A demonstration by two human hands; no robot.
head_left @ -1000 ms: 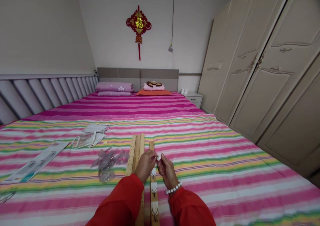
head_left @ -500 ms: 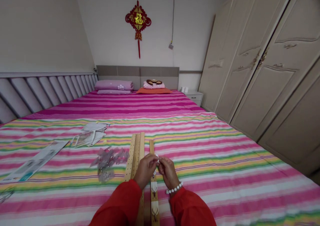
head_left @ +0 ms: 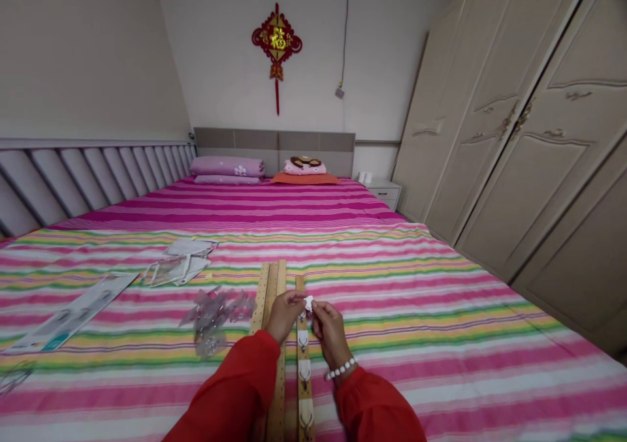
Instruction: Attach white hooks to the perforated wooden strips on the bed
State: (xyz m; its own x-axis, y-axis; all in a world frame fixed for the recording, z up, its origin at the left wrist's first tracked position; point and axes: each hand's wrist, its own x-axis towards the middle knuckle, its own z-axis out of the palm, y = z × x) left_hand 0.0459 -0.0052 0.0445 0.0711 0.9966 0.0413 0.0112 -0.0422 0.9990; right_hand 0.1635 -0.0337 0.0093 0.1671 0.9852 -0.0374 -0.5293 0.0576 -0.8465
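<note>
Between the fingertips of my left hand point(head_left: 285, 316) and my right hand point(head_left: 330, 328) is a small white hook point(head_left: 308, 303), pinched from both sides. It is held over a narrow wooden strip point(head_left: 300, 286) that lies lengthwise on the bed. Several white hooks with metal loops sit in a row along this strip; one white hook point(head_left: 304, 369) is just below my hands. Left of it lie wooden strips with rows of holes point(head_left: 267, 292), partly covered by my left arm. My right wrist wears a white bead bracelet point(head_left: 341, 369).
Crumpled clear plastic pieces point(head_left: 211, 318) lie left of the strips. Farther left are flat plastic packets point(head_left: 183, 262), a long printed card point(head_left: 73, 315) and a thin dark looped item point(head_left: 17, 375). Everything rests on a striped bedsheet point(head_left: 441, 337). Wardrobes point(head_left: 490, 135) line the right side.
My fingers have turned and spread slightly apart around the white hook, so more of it shows. The whole view has shifted a little, with the scene sitting slightly farther right.
</note>
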